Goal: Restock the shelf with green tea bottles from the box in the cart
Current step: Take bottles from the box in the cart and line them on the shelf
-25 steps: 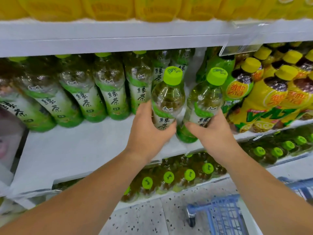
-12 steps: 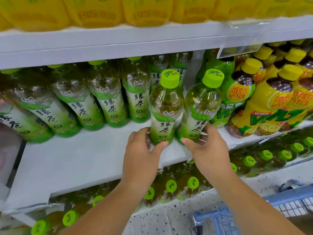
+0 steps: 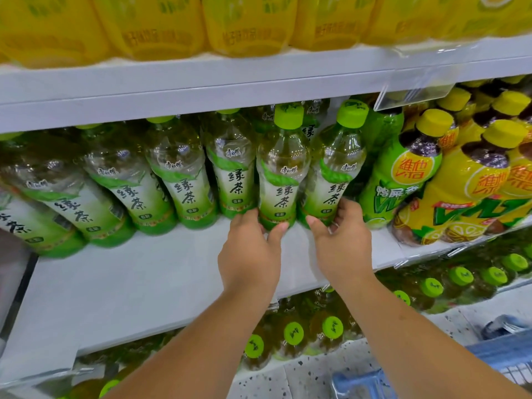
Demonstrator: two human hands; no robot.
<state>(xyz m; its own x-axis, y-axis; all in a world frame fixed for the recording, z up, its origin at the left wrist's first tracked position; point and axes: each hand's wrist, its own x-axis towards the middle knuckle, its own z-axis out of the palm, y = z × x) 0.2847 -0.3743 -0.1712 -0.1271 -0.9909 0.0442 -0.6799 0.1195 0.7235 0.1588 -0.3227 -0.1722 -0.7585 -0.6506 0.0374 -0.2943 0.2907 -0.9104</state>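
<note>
Both bottles have gone farther back on the shelf (image 3: 129,283) than a second ago. Both hands have slid down to the bottoms of them.

On the left, a row (image 3: 184,182) of green tea bottles stands at the back of the white shelf. They have green caps and green and white labels.

Next comes the left bottle (image 3: 283,174). It stands up straight on the shelf, just beside the last one in the row. The left hand (image 3: 250,260) grasps it at the bottom, with the fingers on one side and the thumb on the other.

The right bottle (image 3: 334,174) stands close beside the left bottle and leans a little to the right. The right hand (image 3: 342,249) grasps its bottom too, with the thumb in front and the fingers curled round the far side.

To the right of that are fat yellow bottles (image 3: 460,191) with yellow caps, near the right bottle. A clear tag holder (image 3: 417,90) hangs above them.

On the shelf above sit big yellow packs (image 3: 161,24). On the shelf below, more green caps (image 3: 293,332) show. A bit of a blue cart (image 3: 365,381) is at the bottom right, on the speckled floor (image 3: 302,375).
</note>
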